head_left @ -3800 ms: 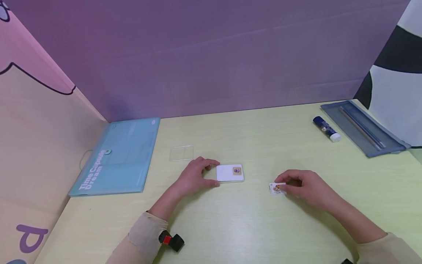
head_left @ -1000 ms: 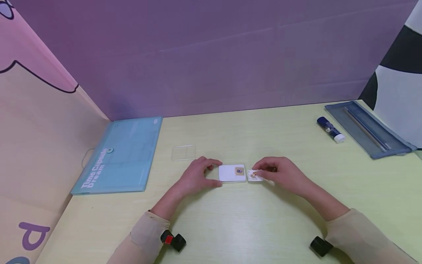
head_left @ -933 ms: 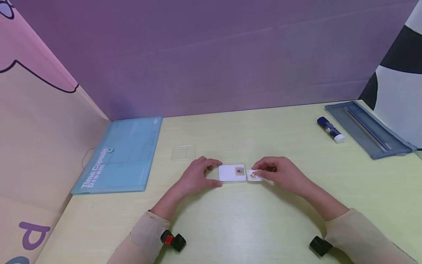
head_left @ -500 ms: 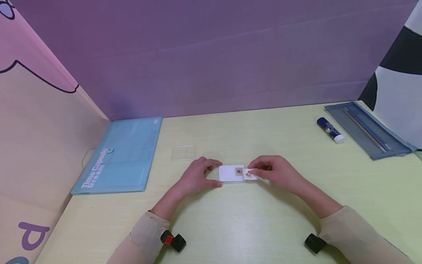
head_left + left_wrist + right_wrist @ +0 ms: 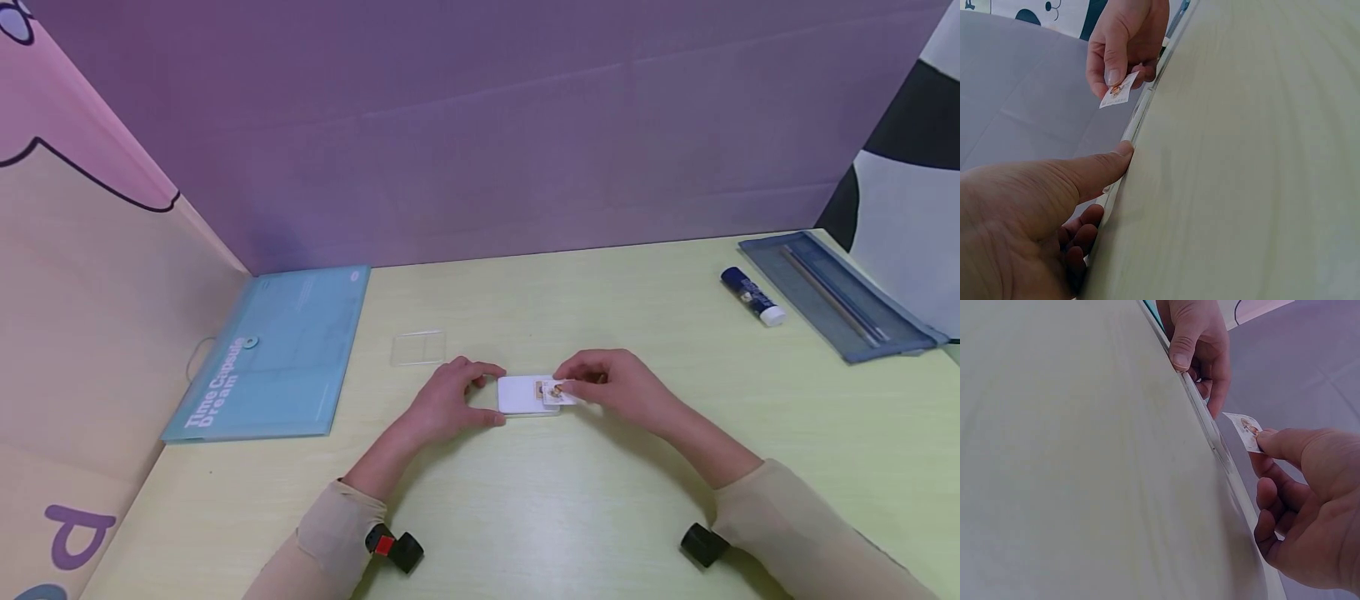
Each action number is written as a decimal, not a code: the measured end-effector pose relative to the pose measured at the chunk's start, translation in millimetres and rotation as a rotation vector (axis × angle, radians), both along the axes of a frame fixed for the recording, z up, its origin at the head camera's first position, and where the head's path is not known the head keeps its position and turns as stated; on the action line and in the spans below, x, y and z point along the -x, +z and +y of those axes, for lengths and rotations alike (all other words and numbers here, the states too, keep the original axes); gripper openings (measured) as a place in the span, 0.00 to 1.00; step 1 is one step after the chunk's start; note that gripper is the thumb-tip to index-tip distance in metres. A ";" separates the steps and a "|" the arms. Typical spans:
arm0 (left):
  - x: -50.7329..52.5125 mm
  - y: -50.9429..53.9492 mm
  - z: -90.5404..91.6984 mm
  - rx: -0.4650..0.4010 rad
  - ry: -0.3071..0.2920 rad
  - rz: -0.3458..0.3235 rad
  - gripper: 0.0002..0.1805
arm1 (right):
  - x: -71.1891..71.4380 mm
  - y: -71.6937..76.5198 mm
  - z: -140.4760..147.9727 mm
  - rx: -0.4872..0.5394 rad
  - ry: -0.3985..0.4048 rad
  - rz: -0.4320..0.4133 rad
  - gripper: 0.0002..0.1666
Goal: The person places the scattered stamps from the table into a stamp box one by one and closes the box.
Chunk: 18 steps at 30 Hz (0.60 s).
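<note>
A thin white rectangular case (image 5: 516, 398) with rounded corners lies on the table, and my left hand (image 5: 447, 403) holds its left end between thumb and forefinger. Between the thumb and forefinger of my right hand (image 5: 618, 387) is a small stamp (image 5: 553, 392) with a coloured picture. In the right wrist view this stamp (image 5: 1244, 432) is tilted and raised off the surface. It overlaps the right end of the case from above. A tan stamp (image 5: 538, 390) on the case is partly hidden behind it.
Behind my left hand lies a clear plastic lid or tray (image 5: 418, 347). A blue document folder (image 5: 292, 358) sits at the left. At the back right are a glue stick (image 5: 752, 296) and a grey-blue mesh pouch (image 5: 832, 292) with pencil-like rods inside.
My right hand has carried the pinched stamp leftward, from the table at the right to over the case's right end. My left hand keeps its hold on the case.
</note>
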<state>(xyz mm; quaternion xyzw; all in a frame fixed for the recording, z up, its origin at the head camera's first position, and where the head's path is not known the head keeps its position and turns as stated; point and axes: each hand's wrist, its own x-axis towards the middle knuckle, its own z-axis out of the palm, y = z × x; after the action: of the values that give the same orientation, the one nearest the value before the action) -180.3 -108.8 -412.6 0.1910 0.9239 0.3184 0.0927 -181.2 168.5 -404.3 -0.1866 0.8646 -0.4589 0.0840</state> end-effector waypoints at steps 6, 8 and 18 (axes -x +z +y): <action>-0.1 0.3 -0.1 -0.005 -0.005 0.004 0.32 | 1.2 1.6 -2.8 0.014 0.015 0.008 0.07; 0.0 0.5 -0.1 -0.006 -0.008 0.006 0.32 | 2.1 1.0 -4.1 0.013 0.017 0.007 0.07; 0.4 0.8 -0.8 -0.003 -0.013 0.009 0.32 | 5.0 1.8 -11.8 0.003 0.014 0.010 0.08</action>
<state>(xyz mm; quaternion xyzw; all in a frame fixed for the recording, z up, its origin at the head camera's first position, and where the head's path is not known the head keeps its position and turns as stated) -180.7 -109.7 -411.7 0.1984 0.9225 0.3185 0.0901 -186.1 156.7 -402.5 -0.1953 0.8629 -0.4587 0.0824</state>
